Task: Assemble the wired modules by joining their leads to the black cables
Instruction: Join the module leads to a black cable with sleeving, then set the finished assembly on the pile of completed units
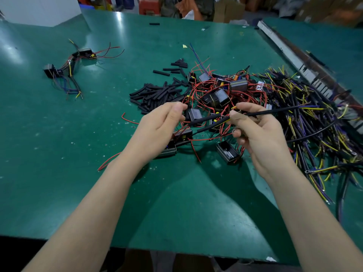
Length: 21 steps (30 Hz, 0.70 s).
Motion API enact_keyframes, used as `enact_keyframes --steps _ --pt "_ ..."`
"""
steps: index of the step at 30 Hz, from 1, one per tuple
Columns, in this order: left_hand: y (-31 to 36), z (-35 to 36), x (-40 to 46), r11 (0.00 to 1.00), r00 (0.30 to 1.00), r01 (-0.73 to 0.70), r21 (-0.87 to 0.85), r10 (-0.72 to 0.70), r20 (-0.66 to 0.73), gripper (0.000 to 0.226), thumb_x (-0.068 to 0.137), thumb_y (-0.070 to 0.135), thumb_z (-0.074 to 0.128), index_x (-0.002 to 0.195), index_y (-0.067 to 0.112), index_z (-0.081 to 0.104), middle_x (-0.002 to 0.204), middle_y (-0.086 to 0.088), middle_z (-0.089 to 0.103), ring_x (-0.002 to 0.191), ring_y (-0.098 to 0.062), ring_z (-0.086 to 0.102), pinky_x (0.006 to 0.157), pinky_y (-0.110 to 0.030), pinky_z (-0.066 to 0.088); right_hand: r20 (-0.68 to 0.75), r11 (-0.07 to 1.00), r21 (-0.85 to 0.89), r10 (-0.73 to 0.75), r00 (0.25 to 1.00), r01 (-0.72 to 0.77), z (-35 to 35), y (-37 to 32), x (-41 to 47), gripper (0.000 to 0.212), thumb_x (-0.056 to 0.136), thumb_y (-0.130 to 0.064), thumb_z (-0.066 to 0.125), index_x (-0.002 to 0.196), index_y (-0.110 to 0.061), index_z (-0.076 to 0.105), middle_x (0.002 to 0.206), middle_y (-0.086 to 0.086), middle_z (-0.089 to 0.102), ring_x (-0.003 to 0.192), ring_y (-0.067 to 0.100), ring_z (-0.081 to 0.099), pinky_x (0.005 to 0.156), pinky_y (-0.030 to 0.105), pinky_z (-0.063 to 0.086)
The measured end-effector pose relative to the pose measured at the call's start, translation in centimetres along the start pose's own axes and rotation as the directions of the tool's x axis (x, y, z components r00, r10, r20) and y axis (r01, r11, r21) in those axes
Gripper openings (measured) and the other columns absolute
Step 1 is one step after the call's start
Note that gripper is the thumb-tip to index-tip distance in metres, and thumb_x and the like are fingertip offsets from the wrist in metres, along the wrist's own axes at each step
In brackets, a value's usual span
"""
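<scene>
Bare green counter lies open to your left and toward its near edge. Your right hand pinches a black cable over the module pile; your left hand pinches red leads beside it.

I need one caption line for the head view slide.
Two hands join a black cable to module leads above a green table.
</scene>
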<state>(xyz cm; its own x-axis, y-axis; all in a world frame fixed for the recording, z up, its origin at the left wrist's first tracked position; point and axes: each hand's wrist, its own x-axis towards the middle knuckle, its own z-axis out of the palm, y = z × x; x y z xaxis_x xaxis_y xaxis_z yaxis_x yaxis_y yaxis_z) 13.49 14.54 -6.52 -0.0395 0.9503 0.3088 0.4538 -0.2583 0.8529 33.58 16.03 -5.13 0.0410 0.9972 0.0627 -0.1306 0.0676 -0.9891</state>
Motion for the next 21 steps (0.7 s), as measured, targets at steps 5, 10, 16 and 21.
enact_keyframes --steps 5,10,16,21 --pt "0.3 -0.9 0.5 0.974 0.987 0.154 -0.166 -0.142 0.082 0.037 0.094 0.051 0.037 0.105 0.028 0.064 0.095 0.009 0.068 0.079 0.004 0.059 0.068 -0.005 0.041 0.050 1.000 0.009 -0.017 0.999 0.017 -0.2 0.0 0.0 0.017 0.088 -0.012 0.067 0.097 -0.024 0.059 0.063 -0.007 0.063 0.050 0.004 0.050 0.045 0.014 0.036" --pt "-0.8 -1.8 -0.4 0.937 0.941 -0.065 0.344 -0.057 0.333 0.061 0.071 0.040 0.079 0.125 0.028 0.053 0.112 0.002 0.053 0.103 -0.009 0.051 0.091 -0.017 0.036 0.040 0.998 -0.013 -0.056 0.998 0.057 -0.2 0.3 0.0 0.004 0.095 -0.021 0.059 0.094 -0.026 0.058 0.062 -0.011 0.063 0.049 0.004 0.051 0.043 0.014 0.035" --pt "-1.6 -2.3 -1.4 0.880 0.958 -0.045 0.474 -0.096 0.269 0.067 0.074 0.040 0.077 0.132 0.027 0.047 0.113 0.002 0.055 0.106 -0.016 0.053 0.089 -0.024 0.038 -0.033 0.980 -0.153 -0.132 0.991 0.125 -0.4 0.5 -0.3 0.032 0.102 -0.035 0.042 0.086 -0.022 0.066 0.074 -0.010 0.063 0.050 0.000 0.053 0.046 0.009 0.038" --pt "-1.4 -2.7 -2.2 0.915 0.986 -0.022 0.402 -0.046 0.157 0.057 0.075 0.042 0.076 0.125 0.026 0.052 0.107 0.007 0.048 0.097 -0.006 0.051 0.090 -0.024 0.044 -0.039 0.980 -0.144 -0.142 0.989 0.135 -0.4 0.2 -0.4 0.043 0.103 -0.036 0.038 0.077 -0.016 0.065 0.060 -0.010 0.064 0.052 0.000 0.054 0.045 0.010 0.038"
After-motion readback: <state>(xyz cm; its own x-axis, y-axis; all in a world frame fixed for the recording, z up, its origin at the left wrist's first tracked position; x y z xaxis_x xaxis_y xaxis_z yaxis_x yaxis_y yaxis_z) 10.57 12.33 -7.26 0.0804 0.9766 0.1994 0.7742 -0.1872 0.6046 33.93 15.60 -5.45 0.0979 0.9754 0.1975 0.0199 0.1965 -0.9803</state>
